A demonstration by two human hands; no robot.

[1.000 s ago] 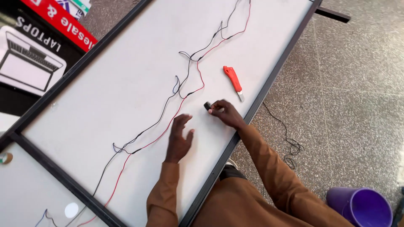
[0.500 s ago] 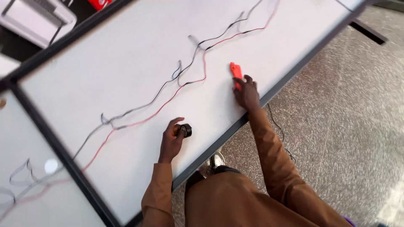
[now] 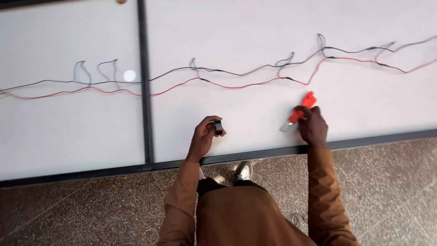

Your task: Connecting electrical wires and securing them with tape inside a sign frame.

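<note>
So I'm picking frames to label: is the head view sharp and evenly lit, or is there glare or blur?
Head view: light is soft and even, with only faint shadows beside the left hand and right hand; one small bright glare spot sits on the white panel; the wires read sharp, with slight softness at the edges.

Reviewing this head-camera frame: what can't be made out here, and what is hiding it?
- Red and black wires: both ends cut off by the left and right frame edges.
- Black tape roll: partly covered by the left hand; too small to tell its details.
- Orange cutter: its middle is hidden under the right hand; the blade end is blurred.
- Small object at the white panel top: clipped by the frame edge.
</note>
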